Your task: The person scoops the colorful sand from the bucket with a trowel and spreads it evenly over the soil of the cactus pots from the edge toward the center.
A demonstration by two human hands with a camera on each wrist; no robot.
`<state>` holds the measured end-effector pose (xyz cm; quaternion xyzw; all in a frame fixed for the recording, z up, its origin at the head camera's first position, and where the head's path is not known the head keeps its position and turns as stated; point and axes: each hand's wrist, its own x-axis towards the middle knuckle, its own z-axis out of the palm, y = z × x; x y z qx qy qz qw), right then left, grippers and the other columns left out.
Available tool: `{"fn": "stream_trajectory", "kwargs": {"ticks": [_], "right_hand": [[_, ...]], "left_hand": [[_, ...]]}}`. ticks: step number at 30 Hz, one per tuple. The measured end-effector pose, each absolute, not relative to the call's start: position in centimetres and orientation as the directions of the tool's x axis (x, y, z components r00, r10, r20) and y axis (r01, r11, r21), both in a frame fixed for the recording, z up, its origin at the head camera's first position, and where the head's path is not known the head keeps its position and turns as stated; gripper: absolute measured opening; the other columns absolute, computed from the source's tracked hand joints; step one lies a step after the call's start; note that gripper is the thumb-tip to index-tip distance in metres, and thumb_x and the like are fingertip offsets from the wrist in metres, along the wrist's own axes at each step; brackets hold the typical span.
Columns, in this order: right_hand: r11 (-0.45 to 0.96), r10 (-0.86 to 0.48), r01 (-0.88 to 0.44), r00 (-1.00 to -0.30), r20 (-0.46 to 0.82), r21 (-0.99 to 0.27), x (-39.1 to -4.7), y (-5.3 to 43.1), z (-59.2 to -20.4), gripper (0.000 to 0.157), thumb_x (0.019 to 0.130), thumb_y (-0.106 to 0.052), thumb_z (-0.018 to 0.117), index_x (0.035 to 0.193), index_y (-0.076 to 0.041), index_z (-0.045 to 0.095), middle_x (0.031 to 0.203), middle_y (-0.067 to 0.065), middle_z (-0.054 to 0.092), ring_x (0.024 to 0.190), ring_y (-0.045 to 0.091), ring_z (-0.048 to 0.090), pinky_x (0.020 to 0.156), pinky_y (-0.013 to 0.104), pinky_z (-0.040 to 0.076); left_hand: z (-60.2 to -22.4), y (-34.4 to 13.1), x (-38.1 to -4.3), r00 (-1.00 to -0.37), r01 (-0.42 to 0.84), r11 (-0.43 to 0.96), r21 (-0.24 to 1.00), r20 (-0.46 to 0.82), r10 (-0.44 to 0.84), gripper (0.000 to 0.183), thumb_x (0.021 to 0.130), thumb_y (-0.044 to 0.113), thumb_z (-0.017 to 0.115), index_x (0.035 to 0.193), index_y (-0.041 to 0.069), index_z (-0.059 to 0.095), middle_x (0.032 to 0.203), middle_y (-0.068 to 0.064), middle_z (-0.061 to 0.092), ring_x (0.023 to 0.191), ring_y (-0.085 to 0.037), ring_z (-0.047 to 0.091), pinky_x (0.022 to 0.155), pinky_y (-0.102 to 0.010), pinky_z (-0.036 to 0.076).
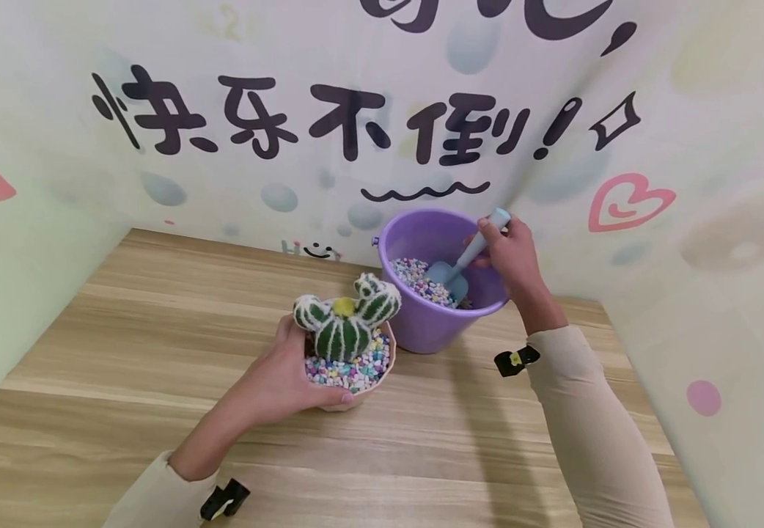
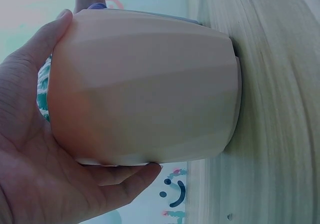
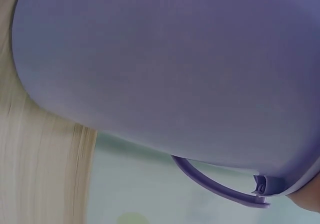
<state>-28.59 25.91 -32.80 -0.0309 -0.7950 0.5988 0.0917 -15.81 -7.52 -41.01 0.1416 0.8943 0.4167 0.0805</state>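
Note:
My left hand (image 1: 285,375) grips a pale faceted flowerpot (image 1: 390,358) around its rim, thumb in front and fingers at the far side. In the pot stands a green and white cactus (image 1: 342,337) with a yellow top, set among colourful pebbles (image 1: 354,372). The left wrist view has the pot's side (image 2: 145,88) close up, its base at the wooden table. With my right hand (image 1: 512,251) I hold a light blue toy shovel (image 1: 477,253) by its handle. Its blade dips into pebbles (image 1: 415,276) inside a purple bucket (image 1: 427,323).
The wooden table (image 1: 177,330) meets a printed wall (image 1: 276,44) behind the bucket and further walls at both sides. In the right wrist view the bucket's handle (image 3: 215,186) hangs down its side. The bucket stands just behind and right of the pot.

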Motion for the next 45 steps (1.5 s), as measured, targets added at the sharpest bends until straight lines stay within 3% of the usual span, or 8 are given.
{"fn": "stream_trajectory", "kwargs": {"ticks": [7, 20, 28, 41, 45], "right_hand": [[0.18, 0.119, -0.051, -0.99, 0.073, -0.982, -28.41, 25.95, -32.36, 0.026, 0.1, -0.022, 0.054, 0.109, 0.001, 0.049, 0.074, 0.006, 0.069, 0.064, 0.015, 0.07, 0.055, 0.029, 0.058], [0.097, 0.125, 0.0, -0.992, 0.012, -0.995, -28.25, 26.16, -32.09, 0.024, 0.1, -0.023, 0.054, 0.11, -0.002, 0.048, 0.074, 0.006, 0.071, 0.067, 0.018, 0.072, 0.056, 0.03, 0.058], [0.111, 0.133, 0.019, -0.991, -0.004, -0.994, -28.2, 26.22, -32.02, 0.042, 0.1, -0.026, 0.055, 0.123, 0.006, 0.044, 0.077, 0.008, 0.071, 0.066, 0.018, 0.072, 0.056, 0.03, 0.058], [0.127, 0.119, 0.015, -0.993, 0.0, -0.992, -28.52, 26.14, -32.13, 0.03, 0.1, -0.025, 0.055, 0.122, -0.008, 0.043, 0.077, 0.009, 0.071, 0.065, 0.02, 0.072, 0.056, 0.035, 0.059], [0.138, 0.081, 0.009, -0.997, 0.002, -0.99, -28.58, 25.96, -32.08, 0.038, 0.1, -0.023, 0.054, 0.132, -0.008, 0.04, 0.078, 0.008, 0.072, 0.066, 0.02, 0.072, 0.057, 0.035, 0.059]], "left_hand": [[-41.06, -7.5, -15.82, -0.946, 0.188, 0.611, 0.769, -0.025, 0.323, 0.131, 0.055, 0.062, 0.086, 0.154, 0.014, 0.014, 0.148, -0.019, 0.026, 0.12, -0.043, 0.05, 0.1, -0.059, 0.043], [-41.17, -7.58, -15.84, -0.943, 0.19, 0.605, 0.773, -0.029, 0.332, 0.13, 0.057, 0.066, 0.084, 0.153, 0.013, 0.014, 0.147, -0.02, 0.026, 0.122, -0.042, 0.048, 0.101, -0.059, 0.042], [-41.23, -7.5, -15.88, -0.945, 0.197, 0.595, 0.779, -0.011, 0.328, 0.131, 0.055, 0.062, 0.086, 0.154, 0.014, 0.015, 0.149, -0.019, 0.025, 0.123, -0.042, 0.048, 0.101, -0.06, 0.041], [-41.17, -7.51, -15.81, -0.945, 0.185, 0.603, 0.776, -0.028, 0.326, 0.13, 0.057, 0.063, 0.085, 0.153, 0.014, 0.014, 0.146, -0.018, 0.027, 0.121, -0.04, 0.049, 0.1, -0.058, 0.043], [-41.18, -7.45, -15.88, -0.948, 0.181, 0.6, 0.779, -0.025, 0.318, 0.131, 0.055, 0.061, 0.087, 0.153, 0.016, 0.014, 0.148, -0.017, 0.026, 0.122, -0.041, 0.049, 0.101, -0.059, 0.042]]}}
